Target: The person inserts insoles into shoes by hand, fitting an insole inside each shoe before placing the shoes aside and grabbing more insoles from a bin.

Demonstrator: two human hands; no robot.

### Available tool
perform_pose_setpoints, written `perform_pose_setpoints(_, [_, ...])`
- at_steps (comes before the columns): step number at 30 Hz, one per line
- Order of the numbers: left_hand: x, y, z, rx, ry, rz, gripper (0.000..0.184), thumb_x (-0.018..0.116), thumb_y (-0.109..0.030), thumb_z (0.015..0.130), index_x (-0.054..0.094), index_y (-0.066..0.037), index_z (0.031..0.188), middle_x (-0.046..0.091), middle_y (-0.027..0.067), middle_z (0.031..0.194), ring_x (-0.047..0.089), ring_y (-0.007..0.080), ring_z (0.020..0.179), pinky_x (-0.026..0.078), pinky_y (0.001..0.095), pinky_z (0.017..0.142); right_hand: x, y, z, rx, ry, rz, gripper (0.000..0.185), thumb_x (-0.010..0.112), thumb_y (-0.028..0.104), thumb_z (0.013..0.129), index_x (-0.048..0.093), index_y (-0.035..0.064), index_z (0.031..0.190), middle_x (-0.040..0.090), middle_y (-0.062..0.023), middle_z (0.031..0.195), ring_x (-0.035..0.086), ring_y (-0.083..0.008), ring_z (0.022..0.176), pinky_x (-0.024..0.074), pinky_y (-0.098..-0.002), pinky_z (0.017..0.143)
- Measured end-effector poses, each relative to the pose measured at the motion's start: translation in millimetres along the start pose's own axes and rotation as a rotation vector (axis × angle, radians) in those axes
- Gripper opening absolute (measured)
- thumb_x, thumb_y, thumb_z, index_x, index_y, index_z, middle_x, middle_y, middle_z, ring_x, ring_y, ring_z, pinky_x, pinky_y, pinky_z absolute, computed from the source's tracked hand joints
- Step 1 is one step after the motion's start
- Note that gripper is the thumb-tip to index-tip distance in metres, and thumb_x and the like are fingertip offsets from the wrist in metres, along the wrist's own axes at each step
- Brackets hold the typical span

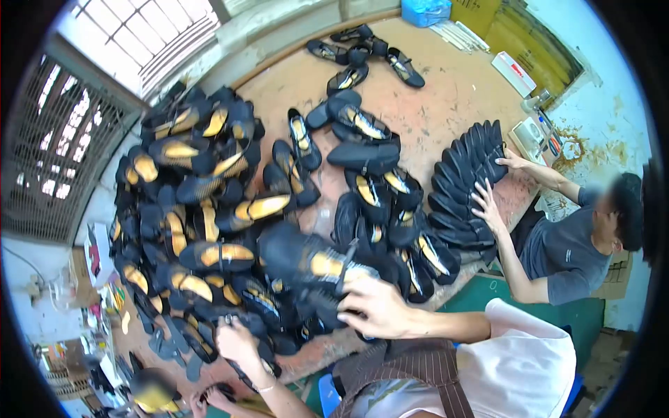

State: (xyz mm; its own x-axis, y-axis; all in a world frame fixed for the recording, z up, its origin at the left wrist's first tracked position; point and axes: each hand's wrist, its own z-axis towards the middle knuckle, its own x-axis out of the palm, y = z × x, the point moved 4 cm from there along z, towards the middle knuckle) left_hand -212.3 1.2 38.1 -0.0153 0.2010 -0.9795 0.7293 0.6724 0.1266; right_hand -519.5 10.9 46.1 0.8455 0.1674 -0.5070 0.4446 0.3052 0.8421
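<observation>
My right hand (pixel 376 308) grips a black strapped shoe (pixel 296 254) with a tan insole, held above the pile; hand and shoe are blurred by motion. At the near edge of the pile, my left hand (pixel 239 343) has its fingers curled around part of a black shoe (pixel 259 333), mostly hidden by the hand and the shoes about it. A large heap of similar shoes (pixel 216 258) with tan insoles covers the left of the table. Several more shoes (pixel 369 191) lie loosely right of the heap.
A co-worker (pixel 568 240) at the right has both hands on a neat row of black shoes (pixel 463 188). Another person (pixel 155 391) works at bottom left. Several shoes (pixel 362 56) lie at the back of the table (pixel 446 90), near a blue plastic bag (pixel 425 12) and a white box (pixel 513 73).
</observation>
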Motion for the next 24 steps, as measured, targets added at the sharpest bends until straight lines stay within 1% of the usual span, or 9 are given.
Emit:
perform_pose_setpoints(3, [-20,-63,42,0.433,-0.485,-0.273,0.035,0.064,-0.020,0.096,0.066,0.001,0.123,0.069,0.0214,0.116,0.066,0.0387,0.103,0.052,0.0445,0.089,-28,-50,45,0.035,0.137,0.165,0.011,0.076,0.013,0.080,0.073,0.0090,0.089,0.071,-0.0078,0.096,0.068,-0.0264,0.095,0.0542,-0.0381,0.086])
perform_pose_setpoints(5, [-19,-141,79,0.632,-0.277,-0.659,0.035,0.065,-0.011,0.093,0.064,0.002,0.125,0.066,0.0223,0.122,0.064,0.0386,0.109,0.048,0.0434,0.097,-87,-109,102,0.107,-0.037,-0.030,0.023,0.073,0.015,0.078,0.071,0.0091,0.100,0.069,-0.0117,0.097,0.064,-0.0328,0.096,0.0513,-0.0435,0.088])
perform_pose_setpoints(10, [-18,-424,123,1.338,-0.149,-0.395,0.045,0.071,-0.013,0.088,0.060,0.000,0.129,0.055,0.0227,0.140,0.052,0.0398,0.129,0.042,0.0424,0.109,-237,-361,265,0.299,-0.328,-0.633,0.067,0.074,0.038,0.084,0.050,0.0122,0.141,0.048,-0.0292,0.137,0.044,-0.0469,0.130,0.0416,-0.0553,0.104])
perform_pose_setpoints(14, [40,-660,197,1.536,-0.171,-0.357,0.070,0.077,-0.024,0.081,0.050,0.000,0.140,0.045,0.0297,0.147,0.041,0.0446,0.138,0.036,0.0448,0.115,-329,-491,405,0.413,-0.520,-0.699,0.083,0.077,0.050,0.078,0.044,0.0155,0.147,0.029,-0.0284,0.156,0.031,-0.0498,0.141,0.0356,-0.0622,0.109])
perform_pose_setpoints(15, [57,-720,217,1.588,-0.196,-0.354,0.080,0.079,-0.028,0.078,0.045,0.001,0.144,0.042,0.0313,0.149,0.038,0.0446,0.141,0.033,0.0451,0.117,-350,-525,446,0.302,-0.655,-0.812,0.080,0.076,0.051,0.077,0.048,0.0155,0.143,0.038,-0.0296,0.149,0.039,-0.0500,0.136,0.0404,-0.0579,0.106])
perform_pose_setpoints(18, [80,-851,234,1.456,-0.126,-0.400,0.118,0.089,-0.042,0.065,0.026,0.000,0.156,0.028,0.0349,0.156,0.024,0.0423,0.150,0.024,0.0434,0.122,-355,-545,485,0.620,-0.467,-0.698,0.120,0.085,0.046,0.074,0.007,0.0227,0.162,0.009,-0.0239,0.165,0.022,-0.0516,0.146,0.0349,-0.0573,0.114])
perform_pose_setpoints(21, [94,-918,229,1.460,-0.217,-0.396,0.125,0.092,-0.041,0.061,0.023,-0.003,0.158,0.030,0.0300,0.158,0.035,0.0416,0.145,0.032,0.0440,0.119,-342,-588,544,0.482,-0.430,-0.773,0.127,0.087,0.055,0.067,0.006,0.0306,0.161,0.004,-0.0239,0.166,0.013,-0.0514,0.149,0.0301,-0.0713,0.110])
perform_pose_setpoints(22, [116,-946,241,1.607,0.112,-0.591,0.118,0.091,-0.040,0.063,0.030,-0.002,0.156,0.044,0.0275,0.150,0.045,0.0356,0.140,0.036,0.0403,0.116,-334,-592,552,0.524,-0.347,-0.862,0.126,0.086,0.057,0.066,0.006,0.0335,0.161,0.002,-0.0233,0.166,0.010,-0.0504,0.150,0.0284,-0.0750,0.109])
perform_pose_setpoints(24, [140,-938,221,1.419,0.819,-0.653,0.109,0.091,-0.036,0.066,0.036,0.000,0.153,0.054,0.0234,0.142,0.051,0.0294,0.134,0.040,0.0363,0.113,-324,-621,549,0.678,-0.235,-0.971,0.122,0.084,0.062,0.067,0.009,0.0363,0.160,0.002,-0.0211,0.167,0.010,-0.0499,0.151,0.0276,-0.0764,0.108])
